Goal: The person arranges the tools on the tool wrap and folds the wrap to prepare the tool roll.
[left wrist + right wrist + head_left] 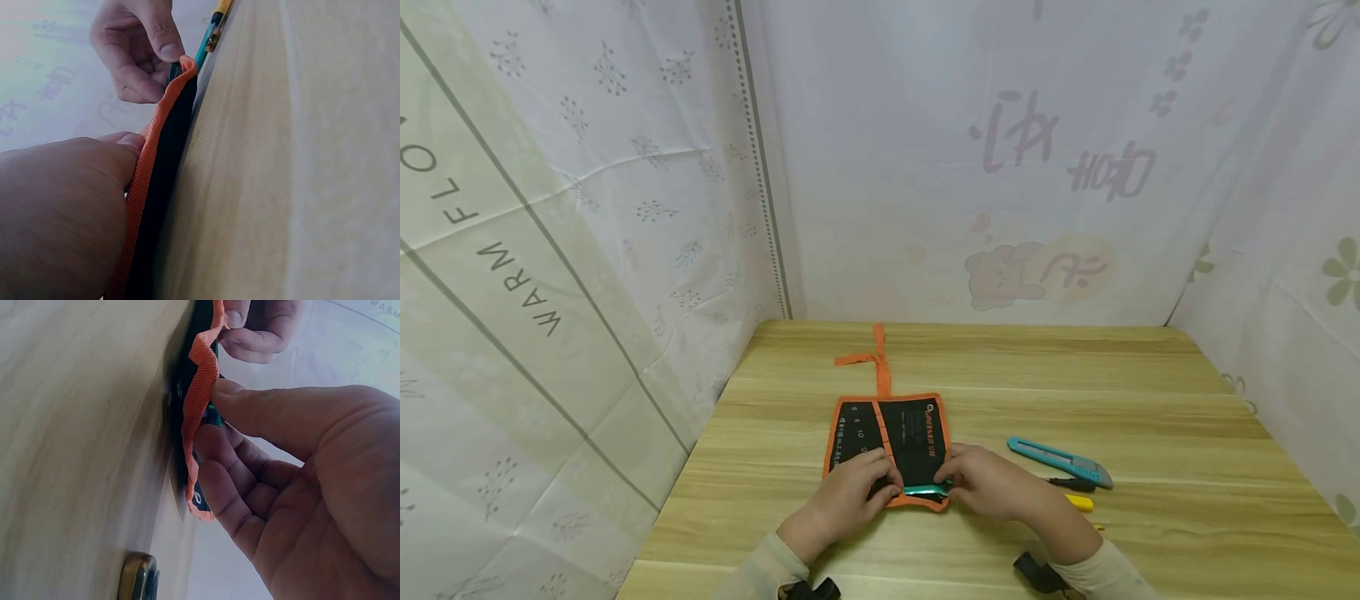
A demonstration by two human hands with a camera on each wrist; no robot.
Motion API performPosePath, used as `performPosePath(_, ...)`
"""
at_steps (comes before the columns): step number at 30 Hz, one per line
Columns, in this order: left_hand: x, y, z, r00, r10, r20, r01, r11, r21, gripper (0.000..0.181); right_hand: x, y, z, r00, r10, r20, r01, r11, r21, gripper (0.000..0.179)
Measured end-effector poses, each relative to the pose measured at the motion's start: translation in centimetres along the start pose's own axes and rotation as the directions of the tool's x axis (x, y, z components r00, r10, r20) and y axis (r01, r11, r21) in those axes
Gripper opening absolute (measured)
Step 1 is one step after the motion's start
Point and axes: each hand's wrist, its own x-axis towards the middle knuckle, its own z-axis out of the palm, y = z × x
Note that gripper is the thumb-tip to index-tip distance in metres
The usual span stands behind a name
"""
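Observation:
A black tool pouch [910, 433] with orange edging and printed sizes lies spread on the table. Across its near part lies a shiny teal-green tool [925, 490]; its exact kind is hidden by the hands and pouch. My left hand [853, 492] is at the near left of the pouch, thumb and fingers pinching its orange trim [147, 156]. On the other side, my right hand [988, 482] pinches the right end of the green tool. In the right wrist view, the right thumb lies against the orange edge [203, 387], with a glint of green beside the fingers.
Right of the pouch lies a teal utility knife [1060, 460], with a black-handled item [1072, 483] and a yellow handle [1079, 502] nearer me. Orange tie straps [882, 367] stretch from the pouch toward the back. Printed curtains [925, 167] hang around the wooden table [760, 417].

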Motion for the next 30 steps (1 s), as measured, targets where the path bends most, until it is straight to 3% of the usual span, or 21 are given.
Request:
performPosePath(17,0.0,0.3,0.2,1.000,-0.017,0.008,0.018,0.999,-0.039,0.009,1.0,-1.1,1.1,0.999,-0.009,0.030,0.009,1.000,0.005,0.019)
performPosePath(30,0.0,-0.1,0.5,1.000,0.022,-0.015,-0.023,0.999,-0.023,0.010,1.3,-1.3,1.4,1.000,-0.016,0.014,0.016,1.000,0.018,0.021)
